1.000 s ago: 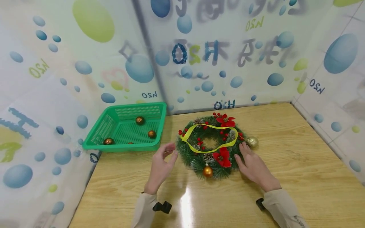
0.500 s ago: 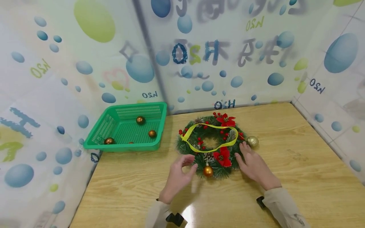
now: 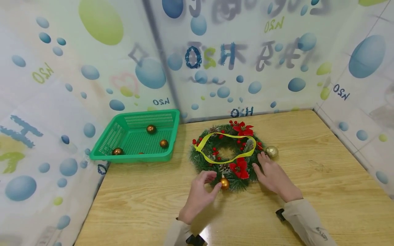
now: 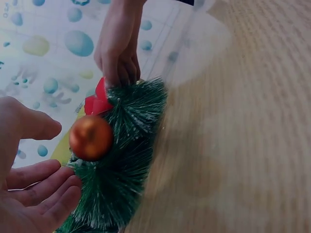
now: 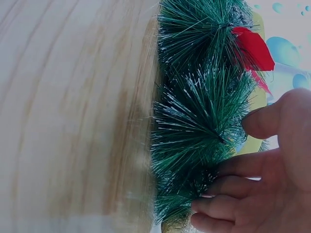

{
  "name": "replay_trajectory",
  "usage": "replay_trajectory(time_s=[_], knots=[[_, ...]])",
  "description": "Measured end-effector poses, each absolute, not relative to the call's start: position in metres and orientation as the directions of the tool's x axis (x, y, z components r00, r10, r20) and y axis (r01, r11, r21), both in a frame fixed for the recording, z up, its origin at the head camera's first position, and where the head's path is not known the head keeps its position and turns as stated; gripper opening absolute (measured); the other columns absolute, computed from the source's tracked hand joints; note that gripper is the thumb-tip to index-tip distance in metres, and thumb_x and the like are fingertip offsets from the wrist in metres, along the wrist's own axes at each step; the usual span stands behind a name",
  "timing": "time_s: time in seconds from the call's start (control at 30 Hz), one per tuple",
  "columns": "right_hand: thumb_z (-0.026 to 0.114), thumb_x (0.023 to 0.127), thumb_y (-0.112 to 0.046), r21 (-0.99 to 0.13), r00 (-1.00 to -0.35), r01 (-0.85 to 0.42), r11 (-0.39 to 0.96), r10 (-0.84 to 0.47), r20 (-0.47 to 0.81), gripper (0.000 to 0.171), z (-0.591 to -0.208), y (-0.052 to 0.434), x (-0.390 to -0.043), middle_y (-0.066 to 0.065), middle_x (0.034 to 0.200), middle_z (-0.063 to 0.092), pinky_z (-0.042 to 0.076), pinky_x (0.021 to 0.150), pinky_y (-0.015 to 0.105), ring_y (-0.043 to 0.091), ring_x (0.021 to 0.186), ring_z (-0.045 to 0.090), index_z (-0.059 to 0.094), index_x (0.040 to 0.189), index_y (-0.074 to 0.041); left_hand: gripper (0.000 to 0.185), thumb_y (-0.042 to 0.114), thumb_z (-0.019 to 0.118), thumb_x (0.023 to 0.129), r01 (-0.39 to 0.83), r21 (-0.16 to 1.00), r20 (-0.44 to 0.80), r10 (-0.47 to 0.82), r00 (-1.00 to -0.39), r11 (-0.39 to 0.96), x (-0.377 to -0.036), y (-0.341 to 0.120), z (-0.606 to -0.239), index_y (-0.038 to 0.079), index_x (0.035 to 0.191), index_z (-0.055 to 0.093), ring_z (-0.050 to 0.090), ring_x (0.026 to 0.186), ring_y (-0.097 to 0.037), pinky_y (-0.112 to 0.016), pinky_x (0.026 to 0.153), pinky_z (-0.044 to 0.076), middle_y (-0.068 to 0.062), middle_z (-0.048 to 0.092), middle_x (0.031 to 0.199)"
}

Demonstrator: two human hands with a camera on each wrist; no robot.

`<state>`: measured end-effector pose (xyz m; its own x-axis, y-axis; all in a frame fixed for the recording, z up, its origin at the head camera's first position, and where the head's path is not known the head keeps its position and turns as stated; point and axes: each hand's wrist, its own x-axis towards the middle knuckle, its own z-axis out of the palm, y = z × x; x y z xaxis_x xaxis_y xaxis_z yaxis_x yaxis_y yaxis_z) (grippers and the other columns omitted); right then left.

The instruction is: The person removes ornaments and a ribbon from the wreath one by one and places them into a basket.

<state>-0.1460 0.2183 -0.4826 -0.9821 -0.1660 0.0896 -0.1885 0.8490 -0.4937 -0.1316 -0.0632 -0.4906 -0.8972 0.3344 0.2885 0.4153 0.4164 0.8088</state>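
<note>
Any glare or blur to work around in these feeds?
Head: bright glare on the table, beside the left black wristband; left wrist: rather dim, orange bauble looking soft; right wrist: table pale, wreath needles crisper.

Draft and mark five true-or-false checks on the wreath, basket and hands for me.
1. The yellow ribbon lies on the wreath. True.
2. The green basket stands to the wreath's left. True.
3. The green basket is empty. False: brown balls lie in it.
4. The left hand is beside the orange ball, thumb and fingers apart. True.
5. Both hands hold the yellow ribbon. False: neither does; the right hand touches the wreath.
</note>
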Motion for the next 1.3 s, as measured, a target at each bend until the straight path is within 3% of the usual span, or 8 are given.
replay_trajectory(time_s=[0.53,0.83,1.3], knots=[[0.043,0.109,-0.026,-0.495,-0.982,-0.191,0.847,-0.165,0.097,0.06,-0.486,0.219,-0.145,0.044,0.153,0.028,0.031,0.117,0.068,0.058,0.143,0.03,0.036,0.145,0.022,0.046,0.018,0.086,0.08,0.464,0.725,0.345,0.315,-0.884,0.508,-0.124,-0.047,-0.502,0.0,0.115,0.064,0.063,0.093,-0.022,-0.032,0.085,0.059,-0.009,0.063,0.105],[0.042,0.109,-0.026,-0.506,-0.983,-0.183,0.843,-0.161,0.088,0.061,-0.486,0.219,-0.145,0.043,0.154,0.026,0.03,0.117,0.068,0.058,0.143,0.029,0.035,0.145,0.022,0.034,0.012,0.082,0.082,0.435,0.724,0.316,0.303,-0.899,0.535,-0.126,-0.046,-0.499,0.003,0.111,0.066,0.063,0.091,-0.019,-0.03,0.082,0.06,-0.006,0.063,0.103],[0.043,0.109,-0.025,-0.507,-0.982,-0.19,0.841,-0.163,0.098,0.06,-0.487,0.219,-0.144,0.042,0.154,0.027,0.031,0.117,0.067,0.057,0.143,0.031,0.035,0.145,0.021,0.035,0.009,0.077,0.084,0.459,0.713,0.338,0.314,-0.887,0.53,-0.132,-0.048,-0.484,0.002,0.116,0.066,0.065,0.088,-0.023,-0.036,0.078,0.062,-0.008,0.066,0.103]])
